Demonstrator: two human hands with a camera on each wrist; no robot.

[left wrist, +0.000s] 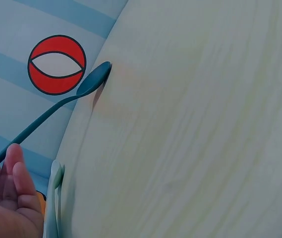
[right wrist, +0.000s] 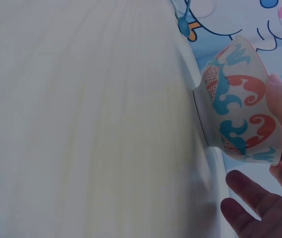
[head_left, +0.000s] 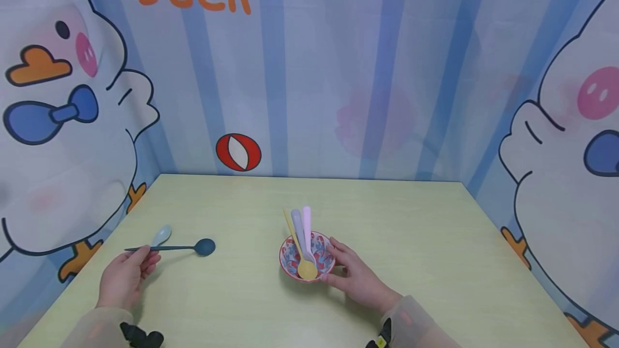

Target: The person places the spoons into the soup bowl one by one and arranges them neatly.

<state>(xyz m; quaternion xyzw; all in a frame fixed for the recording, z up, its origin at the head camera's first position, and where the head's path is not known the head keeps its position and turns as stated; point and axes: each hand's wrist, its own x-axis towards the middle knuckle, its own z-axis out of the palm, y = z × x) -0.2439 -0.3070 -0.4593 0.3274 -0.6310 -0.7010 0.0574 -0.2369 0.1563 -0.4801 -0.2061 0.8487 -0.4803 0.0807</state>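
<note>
While the right grip (head_left: 361, 279) holds a bowl (right wrist: 237, 111), striped cloth (head_left: 314, 69) backs the table (head_left: 411, 219).

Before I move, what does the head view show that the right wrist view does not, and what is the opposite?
Only the head view shows the left hand, and the yellow spoon, purple handle and pink handle in the bowl.

Only the right wrist view shows the bowl's foot and the red and blue swirls on its outer wall.

Both show the bowl, the right hand holding it, the dark blue spoon and the table.
</note>
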